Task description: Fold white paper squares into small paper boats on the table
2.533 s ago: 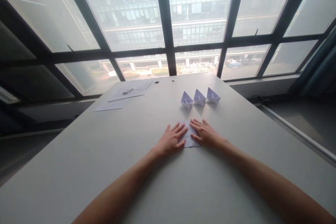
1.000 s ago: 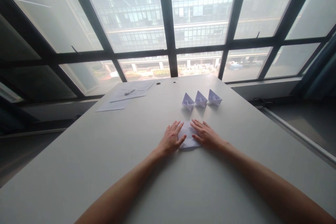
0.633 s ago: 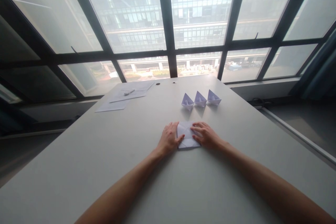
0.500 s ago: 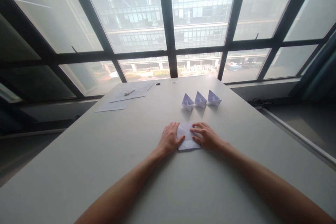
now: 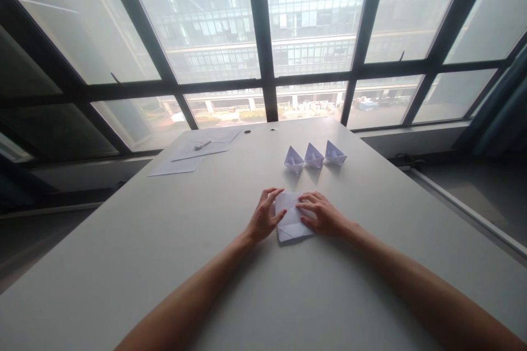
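A piece of folded white paper (image 5: 293,225) lies on the table between my hands, with creases and a folded strip along its near edge. At its left edge is my left hand (image 5: 265,216), thumb and fingers apart and slightly raised. My right hand (image 5: 323,214) rests over the paper's right side with fingers spread, touching it. Three folded paper boats stand in a row beyond the paper: a left boat (image 5: 293,161), a middle boat (image 5: 314,157) and a right boat (image 5: 335,154).
The white table (image 5: 197,214) reaches toward the windows. At its far left lie several flat paper sheets (image 5: 175,166) with a small white object (image 5: 202,145) on top, perhaps a pen. Two dark round holes show near the far edge. A curtain (image 5: 494,115) hangs at right.
My left hand has lifted a little and its fingers have bent away from the paper. The paper has shifted slightly toward me and turned a little. My right hand has hardly moved.
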Tool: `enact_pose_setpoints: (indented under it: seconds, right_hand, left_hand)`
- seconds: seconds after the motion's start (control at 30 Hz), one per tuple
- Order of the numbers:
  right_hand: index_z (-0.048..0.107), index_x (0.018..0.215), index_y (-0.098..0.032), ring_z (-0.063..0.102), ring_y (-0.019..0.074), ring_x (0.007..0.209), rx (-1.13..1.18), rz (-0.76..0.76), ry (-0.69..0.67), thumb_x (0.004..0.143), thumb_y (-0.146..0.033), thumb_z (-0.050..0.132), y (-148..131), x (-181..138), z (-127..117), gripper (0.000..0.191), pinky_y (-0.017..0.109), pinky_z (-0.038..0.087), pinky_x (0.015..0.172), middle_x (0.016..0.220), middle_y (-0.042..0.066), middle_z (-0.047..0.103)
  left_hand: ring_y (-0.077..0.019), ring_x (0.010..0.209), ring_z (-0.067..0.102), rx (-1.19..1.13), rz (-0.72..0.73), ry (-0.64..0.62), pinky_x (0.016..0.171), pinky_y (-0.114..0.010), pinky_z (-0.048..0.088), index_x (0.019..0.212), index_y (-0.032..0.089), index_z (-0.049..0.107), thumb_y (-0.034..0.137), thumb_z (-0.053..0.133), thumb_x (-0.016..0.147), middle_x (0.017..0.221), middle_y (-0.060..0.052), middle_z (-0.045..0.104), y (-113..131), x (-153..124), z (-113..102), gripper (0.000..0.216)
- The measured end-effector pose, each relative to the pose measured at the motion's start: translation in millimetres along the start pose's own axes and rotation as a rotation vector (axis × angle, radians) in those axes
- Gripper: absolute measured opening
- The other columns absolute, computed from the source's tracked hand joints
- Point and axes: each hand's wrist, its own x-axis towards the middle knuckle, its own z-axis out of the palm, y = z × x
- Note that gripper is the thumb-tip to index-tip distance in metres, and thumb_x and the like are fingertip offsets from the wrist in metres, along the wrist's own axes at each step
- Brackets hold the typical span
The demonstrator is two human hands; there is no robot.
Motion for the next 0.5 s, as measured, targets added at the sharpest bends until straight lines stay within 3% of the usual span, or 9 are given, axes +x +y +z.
enact_pose_setpoints:
  seconds: [0.17,0.27,0.37,0.5]
  right_hand:
    - [0.071,0.112,-0.025,0.056,0.0243,0.103,-0.003,0.029,-0.005,0.089,-0.023,0.065,-12.2,1.9,-0.1,0.024,0.041,0.044,0.096,0.107,0.008,0.065]
    - [0.073,0.105,-0.024,0.058,0.0220,0.095,0.020,0.041,-0.022,0.090,-0.022,0.064,-15.0,3.5,2.8,0.018,0.038,0.044,0.090,0.101,0.007,0.066]
    - [0.073,0.102,-0.024,0.058,0.0215,0.093,0.079,0.079,-0.003,0.094,-0.027,0.060,-14.8,5.8,4.2,0.016,0.037,0.043,0.088,0.098,0.007,0.067]
    - [0.070,0.076,-0.019,0.058,0.0187,0.080,0.185,0.161,0.033,0.097,-0.037,0.055,-13.1,9.6,5.2,0.031,0.033,0.042,0.079,0.084,0.006,0.066]
  left_hand:
    - [-0.0191,0.105,0.062,-0.161,-0.020,0.150,0.095,-0.043,0.056,0.136,0.026,0.048,0.005,0.043,0.088,0.135,-0.010,0.045,3.7,2.9,2.0,0.052]
    - [-0.0158,0.097,0.066,-0.250,0.016,0.093,0.089,-0.039,0.059,0.138,0.027,0.047,0.001,0.038,0.087,0.135,-0.010,0.043,7.8,2.8,9.9,0.057]
    - [-0.0162,0.098,0.066,-0.310,0.030,0.002,0.083,-0.034,0.061,0.139,0.030,0.047,0.005,0.045,0.090,0.135,-0.010,0.042,11.1,1.7,15.9,0.055]
    - [-0.0171,0.099,0.064,-0.297,0.043,-0.041,0.085,-0.036,0.060,0.140,0.031,0.047,0.011,0.060,0.088,0.132,-0.009,0.043,13.0,0.6,15.5,0.057]
